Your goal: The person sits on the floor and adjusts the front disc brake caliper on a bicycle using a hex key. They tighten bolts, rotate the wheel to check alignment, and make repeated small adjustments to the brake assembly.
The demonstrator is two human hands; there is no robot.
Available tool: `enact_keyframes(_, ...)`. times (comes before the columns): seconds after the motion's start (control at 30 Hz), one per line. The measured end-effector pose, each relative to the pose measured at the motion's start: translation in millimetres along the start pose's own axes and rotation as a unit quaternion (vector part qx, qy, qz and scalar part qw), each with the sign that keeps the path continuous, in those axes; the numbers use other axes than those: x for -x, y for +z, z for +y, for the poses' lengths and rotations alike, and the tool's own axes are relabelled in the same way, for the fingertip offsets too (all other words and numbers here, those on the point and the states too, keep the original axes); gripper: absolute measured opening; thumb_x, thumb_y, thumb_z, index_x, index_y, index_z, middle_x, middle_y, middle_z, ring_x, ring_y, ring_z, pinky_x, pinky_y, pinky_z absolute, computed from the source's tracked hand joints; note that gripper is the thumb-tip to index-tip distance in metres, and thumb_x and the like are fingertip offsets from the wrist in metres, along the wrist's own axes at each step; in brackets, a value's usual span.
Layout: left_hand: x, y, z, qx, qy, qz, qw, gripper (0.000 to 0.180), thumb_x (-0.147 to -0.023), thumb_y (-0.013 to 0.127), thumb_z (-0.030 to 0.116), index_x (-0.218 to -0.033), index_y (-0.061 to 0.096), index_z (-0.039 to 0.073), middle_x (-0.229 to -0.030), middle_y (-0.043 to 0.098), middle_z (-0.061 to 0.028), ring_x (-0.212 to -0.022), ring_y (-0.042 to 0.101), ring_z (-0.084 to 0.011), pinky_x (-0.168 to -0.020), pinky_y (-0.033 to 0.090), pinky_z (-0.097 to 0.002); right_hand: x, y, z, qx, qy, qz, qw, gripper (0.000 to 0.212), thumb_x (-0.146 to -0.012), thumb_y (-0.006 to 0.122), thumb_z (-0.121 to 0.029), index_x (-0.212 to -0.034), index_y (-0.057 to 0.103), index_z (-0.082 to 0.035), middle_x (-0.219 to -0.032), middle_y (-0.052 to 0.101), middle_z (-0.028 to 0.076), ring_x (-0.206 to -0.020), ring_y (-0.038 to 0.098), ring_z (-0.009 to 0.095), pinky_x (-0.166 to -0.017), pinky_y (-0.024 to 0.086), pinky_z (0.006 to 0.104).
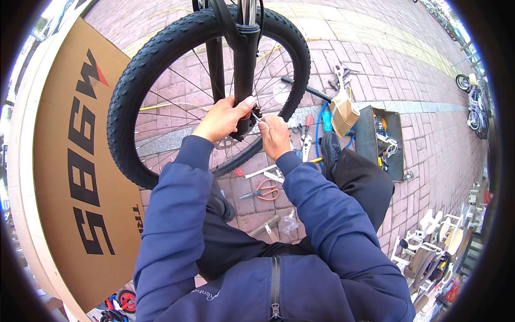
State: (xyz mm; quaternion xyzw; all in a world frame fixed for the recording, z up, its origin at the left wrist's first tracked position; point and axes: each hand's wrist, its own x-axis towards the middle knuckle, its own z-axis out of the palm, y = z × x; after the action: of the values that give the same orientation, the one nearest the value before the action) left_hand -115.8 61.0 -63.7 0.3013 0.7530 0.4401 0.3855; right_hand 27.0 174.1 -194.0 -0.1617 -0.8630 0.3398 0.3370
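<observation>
A bicycle's front wheel [124, 115] with a knobby black tyre stands in front of me, between the legs of a black suspension fork [245, 64]. My left hand [222, 119] is closed around the lower fork leg, its thumb lying across the front near a small red part. Just right of it is the dark brake caliper [256, 111]. My right hand [274, 135] is pinched beside the caliper; a thin metal end shows at its fingertips, too small to name. Part of the brake disc [229, 146] shows below the hands, behind the spokes.
A large cardboard box [80, 161] stands at the left. On the brick paving lie red-handled scissors [266, 190], a wrench [259, 172] and a clear plastic bag [288, 222]. A grey toolbox [366, 142] and brown carton [344, 114] sit right; bike parts [429, 247] are piled lower right.
</observation>
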Motion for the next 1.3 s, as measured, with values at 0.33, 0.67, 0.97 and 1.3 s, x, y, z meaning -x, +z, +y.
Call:
enact_keyframes(0.33,73.3,-65.4,81.4,-0.317,0.373,0.591,0.641,0.018,-0.087,0.076,0.015,-0.101,0.072,0.004,-0.091,0.072,-0.0077,-0.085,0.068,-0.0235,-0.079,0.053,-0.0341,15.9,39.6,15.1,-0.047,0.071,0.069,0.994,0.062,-0.102,0.037,-0.059,-0.08,0.052,-0.003,-0.077,0.053,0.018,-0.076,0.055,0.042,-0.069,0.042,0.0489)
enact_keyframes(0.67,93.1,-125.9,51.1,-0.35,0.067,0.52,0.776,0.071,-0.096,0.046,0.07,-0.106,0.068,0.003,-0.092,0.071,-0.0215,-0.091,0.068,-0.04,-0.08,0.051,-0.0459,17.8,57.8,2.7,-0.059,0.122,0.158,0.978,0.068,-0.102,0.034,-0.064,-0.073,0.045,-0.003,-0.064,0.045,0.019,-0.063,0.05,0.044,-0.059,0.036,0.0488)
enact_keyframes(0.97,92.5,-116.3,54.2,-0.36,0.056,0.531,0.765,0.07,-0.095,0.047,0.072,-0.101,0.068,0.005,-0.088,0.071,-0.0192,-0.087,0.068,-0.0388,-0.075,0.052,-0.0455,26.3,79.3,-36.7,-0.084,0.316,0.203,0.923,0.075,-0.102,0.026,-0.068,-0.073,0.048,-0.002,-0.06,0.045,0.022,-0.061,0.046,0.046,-0.058,0.034,0.0506)
enact_keyframes(1.3,95.2,-113.1,57.2,-0.34,0.038,0.541,0.768,0.07,-0.091,0.049,0.075,-0.098,0.069,0.008,-0.087,0.071,-0.0161,-0.086,0.069,-0.0378,-0.075,0.052,-0.0459,26.1,75.4,-36.7,-0.083,0.313,0.196,0.926,0.075,-0.103,0.029,-0.066,-0.08,0.057,0.0,-0.066,0.053,0.022,-0.065,0.052,0.044,-0.063,0.039,0.0508)
